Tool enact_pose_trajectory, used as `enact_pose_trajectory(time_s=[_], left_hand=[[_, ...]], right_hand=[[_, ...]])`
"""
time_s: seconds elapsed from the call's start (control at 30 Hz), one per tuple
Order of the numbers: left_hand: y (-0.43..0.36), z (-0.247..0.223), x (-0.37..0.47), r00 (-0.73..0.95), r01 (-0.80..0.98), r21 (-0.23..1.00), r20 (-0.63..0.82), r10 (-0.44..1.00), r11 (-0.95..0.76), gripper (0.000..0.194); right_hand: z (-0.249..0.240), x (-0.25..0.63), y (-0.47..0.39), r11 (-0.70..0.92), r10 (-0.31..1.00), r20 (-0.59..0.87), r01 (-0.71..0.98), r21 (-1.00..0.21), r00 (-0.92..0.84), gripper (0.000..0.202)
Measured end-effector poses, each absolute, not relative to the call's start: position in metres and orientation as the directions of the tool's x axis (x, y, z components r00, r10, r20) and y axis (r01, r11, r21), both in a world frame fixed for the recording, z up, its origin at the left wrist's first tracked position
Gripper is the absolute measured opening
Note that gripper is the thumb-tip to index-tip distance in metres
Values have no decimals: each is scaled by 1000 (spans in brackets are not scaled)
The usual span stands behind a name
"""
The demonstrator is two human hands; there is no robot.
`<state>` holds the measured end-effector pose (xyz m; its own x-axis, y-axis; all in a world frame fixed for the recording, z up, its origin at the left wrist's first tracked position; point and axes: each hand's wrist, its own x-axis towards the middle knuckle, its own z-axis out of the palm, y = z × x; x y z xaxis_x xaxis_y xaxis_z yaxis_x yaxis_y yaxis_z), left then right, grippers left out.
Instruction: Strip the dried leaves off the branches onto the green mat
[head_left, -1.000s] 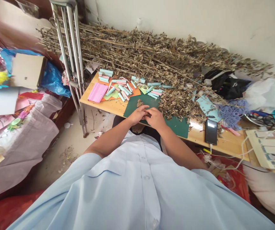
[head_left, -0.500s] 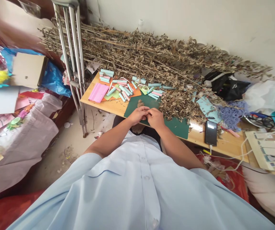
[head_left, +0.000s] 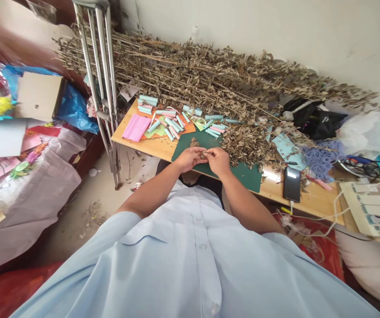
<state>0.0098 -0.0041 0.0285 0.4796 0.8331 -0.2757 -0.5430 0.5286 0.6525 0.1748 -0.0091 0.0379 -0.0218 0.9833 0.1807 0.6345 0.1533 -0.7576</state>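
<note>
My left hand [head_left: 189, 160] and my right hand [head_left: 218, 160] meet above the front edge of a green cutting mat [head_left: 247, 179]. Between their fingertips they pinch a small clump of dried leaves [head_left: 204, 154], partly covered by the fingers. Just beyond my left hand, a little brownish wad of dried leaf [head_left: 194, 142] lies on the mat. A loose heap of dried leaves [head_left: 247, 143] spreads over the mat's right half, close to my right hand. Several pale blue and pink paper rolls [head_left: 173, 123] lie to the far left of the mat.
Long dried leafy stalks [head_left: 183, 66] are piled along the wall. Metal crutches [head_left: 102, 88] stand at the table's left end. Pink paper [head_left: 137, 128] lies near that corner. To the right are a phone [head_left: 291, 183] on a cable, purple yarn [head_left: 322, 159] and a power strip [head_left: 363, 207].
My right hand has shifted slightly right and its fingers have lifted, so the clump of dried leaves between my fingertips now shows. My left hand has turned a little more open.
</note>
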Motion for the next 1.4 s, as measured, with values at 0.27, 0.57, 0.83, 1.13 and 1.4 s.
enact_pose_trajectory(time_s=[0.27, 0.57, 0.83, 1.13, 1.4], left_hand=[[-5, 20, 14, 469, -530, 689, -247, 848, 494, 35], [-7, 16, 22, 325, -473, 777, -283, 902, 414, 32], [-11, 25, 24, 277, -445, 809, -283, 918, 384, 31], [-12, 28, 26, 291, -374, 838, -301, 908, 398, 18], [-13, 36, 28, 284, -319, 837, -363, 888, 444, 11]], right_hand=[[40, 177, -8, 131, 989, 148, 610, -782, -22, 11], [53, 186, -8, 198, 978, 105, 650, -733, -180, 24], [61, 193, -12, 241, 956, 58, 652, -719, -289, 32], [62, 193, -18, 255, 956, 83, 649, -717, -283, 24], [59, 185, -21, 284, 959, 170, 730, -622, -228, 18]])
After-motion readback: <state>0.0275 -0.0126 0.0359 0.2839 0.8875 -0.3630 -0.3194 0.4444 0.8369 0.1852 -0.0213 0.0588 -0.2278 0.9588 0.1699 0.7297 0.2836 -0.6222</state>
